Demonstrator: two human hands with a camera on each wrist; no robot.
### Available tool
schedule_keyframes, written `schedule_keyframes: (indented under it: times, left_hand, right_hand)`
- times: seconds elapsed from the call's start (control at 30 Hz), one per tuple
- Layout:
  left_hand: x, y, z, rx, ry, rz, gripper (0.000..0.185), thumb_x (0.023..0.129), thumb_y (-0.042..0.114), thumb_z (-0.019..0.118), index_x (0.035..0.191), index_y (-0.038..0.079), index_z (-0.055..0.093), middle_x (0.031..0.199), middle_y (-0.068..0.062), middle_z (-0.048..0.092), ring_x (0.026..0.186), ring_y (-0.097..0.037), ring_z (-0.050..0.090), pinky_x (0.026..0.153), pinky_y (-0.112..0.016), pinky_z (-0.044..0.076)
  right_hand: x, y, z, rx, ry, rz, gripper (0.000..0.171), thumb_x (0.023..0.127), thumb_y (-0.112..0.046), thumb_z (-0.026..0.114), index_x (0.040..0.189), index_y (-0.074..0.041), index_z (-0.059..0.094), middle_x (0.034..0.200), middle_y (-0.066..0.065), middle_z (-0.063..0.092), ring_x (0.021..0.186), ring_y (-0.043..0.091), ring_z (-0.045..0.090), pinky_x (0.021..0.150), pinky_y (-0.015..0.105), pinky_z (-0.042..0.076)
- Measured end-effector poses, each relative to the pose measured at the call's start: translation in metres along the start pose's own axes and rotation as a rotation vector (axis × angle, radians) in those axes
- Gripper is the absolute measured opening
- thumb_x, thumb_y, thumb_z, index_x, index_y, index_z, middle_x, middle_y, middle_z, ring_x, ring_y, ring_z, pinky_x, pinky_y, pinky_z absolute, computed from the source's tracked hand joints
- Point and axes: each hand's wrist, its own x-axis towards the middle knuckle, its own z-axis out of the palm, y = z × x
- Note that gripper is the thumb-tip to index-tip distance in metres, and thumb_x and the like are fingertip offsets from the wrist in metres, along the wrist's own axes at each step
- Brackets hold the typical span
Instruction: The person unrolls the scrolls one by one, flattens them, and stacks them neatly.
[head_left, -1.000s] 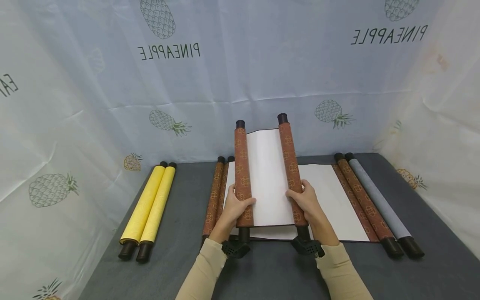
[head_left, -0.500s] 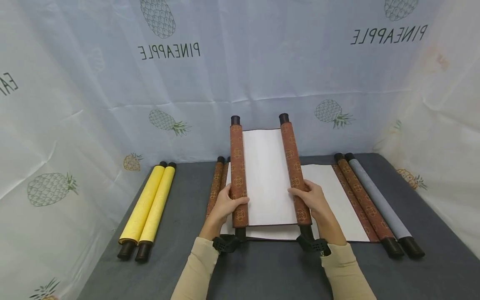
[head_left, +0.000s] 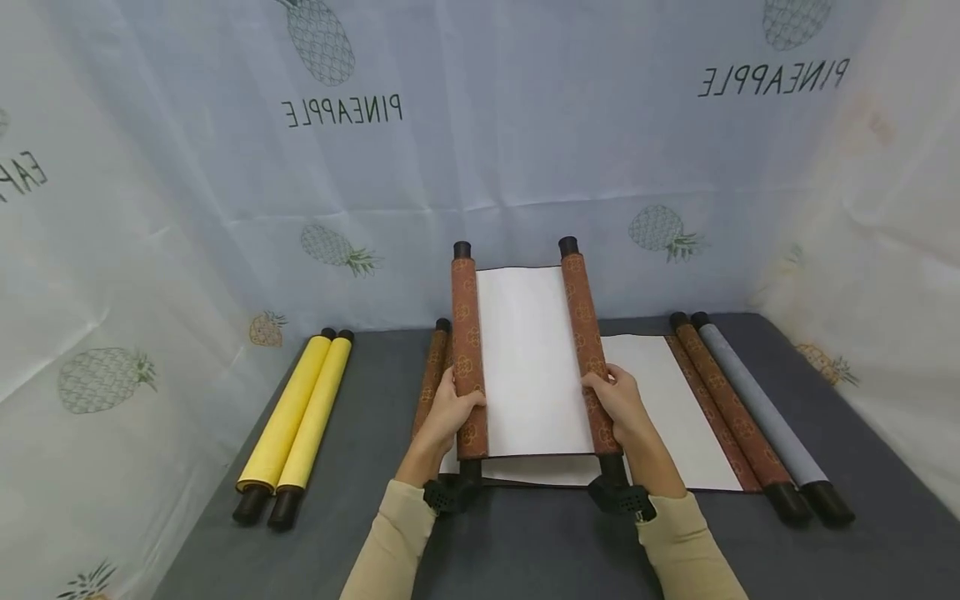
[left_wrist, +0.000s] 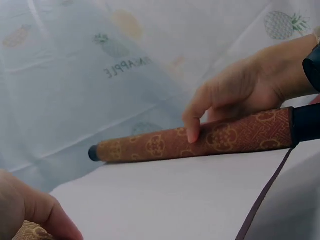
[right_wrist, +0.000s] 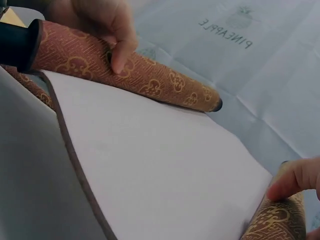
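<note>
A brown scroll with a gold pattern [head_left: 577, 317] is held tilted up above the table, partly unrolled, white paper [head_left: 532, 358] showing between its two rolls. My left hand [head_left: 448, 417] grips the lower part of the left roll, thumb across its front. On the right roll, my right hand [head_left: 624, 402] has the same kind of grip. The left wrist view shows the right hand [left_wrist: 240, 90] with a finger bent over the brown cloth. Beneath lies another unrolled brown scroll, its white sheet [head_left: 678, 417] partly hidden by the lifted one.
Two yellow scrolls [head_left: 315, 408] lie side by side at the left of the dark grey table [head_left: 525, 550]. A grey scroll [head_left: 761, 400] rests at the right, against the lower scroll's brown roll [head_left: 731, 408]. A pineapple-printed curtain [head_left: 495, 150] hangs behind.
The two rolls have moved apart, so more white paper shows between them. My left hand has shifted left with its roll; the right hand has moved slightly right.
</note>
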Motion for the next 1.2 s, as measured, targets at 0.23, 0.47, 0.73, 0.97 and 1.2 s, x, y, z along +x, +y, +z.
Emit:
schedule_keyframes:
  times: [0.23,0.47,0.73,0.97,1.2]
  left_hand:
    - [-0.001,-0.003,0.005,0.052,0.129,0.054,0.086,0.085,0.017,0.063,0.152,0.000,0.012,0.147,-0.026,0.035,0.127,-0.038,0.046,0.101,-0.052,0.043]
    - [-0.004,-0.008,0.007,0.073,0.203,0.067,0.092,0.079,0.020,0.077,0.149,0.000,0.021,0.140,-0.025,0.043,0.125,-0.040,0.050,0.101,-0.053,0.045]
    - [0.000,-0.005,0.002,0.111,0.182,0.069,0.084,0.081,0.017,0.074,0.147,0.001,0.024,0.133,-0.025,0.049,0.117,-0.038,0.055,0.094,-0.048,0.049]
    - [0.001,-0.001,-0.008,0.122,0.153,0.014,0.085,0.085,0.018,0.068,0.153,0.005,0.018,0.147,-0.024,0.039,0.130,-0.041,0.046,0.104,-0.055,0.041]
    - [0.000,-0.001,-0.021,0.155,0.139,0.064,0.074,0.086,0.018,0.069,0.149,0.005,0.031,0.138,-0.022,0.050,0.120,-0.038,0.055,0.096,-0.049,0.048]
  right_hand:
    - [0.002,0.005,0.004,-0.029,0.045,-0.005,0.073,0.089,-0.027,0.065,0.145,0.002,0.028,0.127,0.022,0.045,0.094,0.020,0.055,0.069,0.023,0.045]
    - [0.001,0.010,0.000,-0.077,0.035,0.006,0.078,0.084,-0.026,0.072,0.140,0.008,0.028,0.123,0.023,0.045,0.097,0.024,0.054,0.069,0.024,0.046]
    - [0.003,0.008,-0.007,-0.092,0.037,-0.014,0.062,0.089,-0.020,0.064,0.136,0.007,0.035,0.114,0.020,0.051,0.087,0.018,0.056,0.068,0.025,0.045]
    - [0.004,0.007,-0.018,-0.102,0.013,-0.038,0.064,0.091,-0.022,0.062,0.144,0.002,0.034,0.123,0.020,0.053,0.087,0.014,0.056,0.071,0.024,0.046]
    - [0.005,0.007,-0.024,-0.095,-0.025,-0.062,0.064,0.091,-0.027,0.064,0.144,0.001,0.039,0.119,0.016,0.055,0.085,0.012,0.055,0.072,0.025,0.047]
